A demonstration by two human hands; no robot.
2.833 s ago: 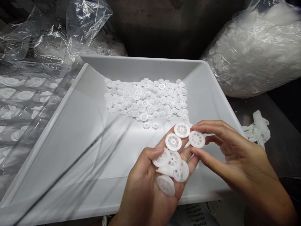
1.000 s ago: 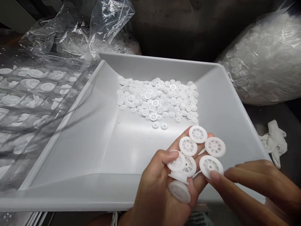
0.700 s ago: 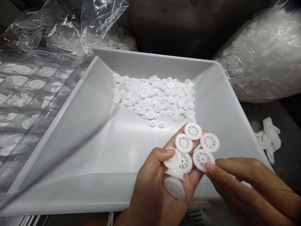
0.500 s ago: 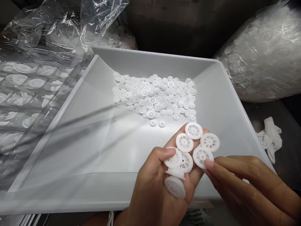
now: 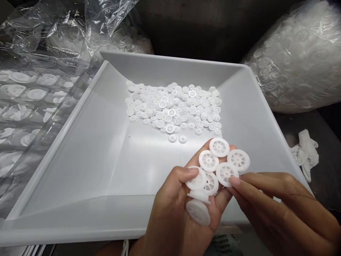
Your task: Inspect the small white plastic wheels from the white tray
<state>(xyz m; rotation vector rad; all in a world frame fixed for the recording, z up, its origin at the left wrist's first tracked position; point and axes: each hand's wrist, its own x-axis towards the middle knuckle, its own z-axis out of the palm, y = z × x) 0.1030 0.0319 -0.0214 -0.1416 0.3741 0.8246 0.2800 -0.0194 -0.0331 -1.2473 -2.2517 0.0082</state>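
My left hand (image 5: 176, 209), palm up, cradles several white plastic spoked gear wheels (image 5: 209, 161), with its thumb pressed on one of them. Most lie spoke side up across the fingers. One gear wheel (image 5: 198, 212) with fine teeth along its rim rests tilted lower on the palm. My right hand (image 5: 279, 206) comes in from the right, thumb and forefinger closed on the near edge of a spoked gear wheel (image 5: 227, 174) at my left fingers. Below both hands is a grey plastic bin (image 5: 80, 149) with a pile of similar small wheels (image 5: 173, 106) toward its back.
A clear bag full of white wheels (image 5: 298, 60) stands at the right. Clear trays (image 5: 23, 96) with white parts in compartments lie at the left, near another plastic bag (image 5: 69, 39). A crumpled white cloth or glove (image 5: 306, 153) lies right of the bin.
My right hand has shifted the pinched wheel slightly left and up, closer to the others. My left hand has stayed almost still. The view has drifted a little.
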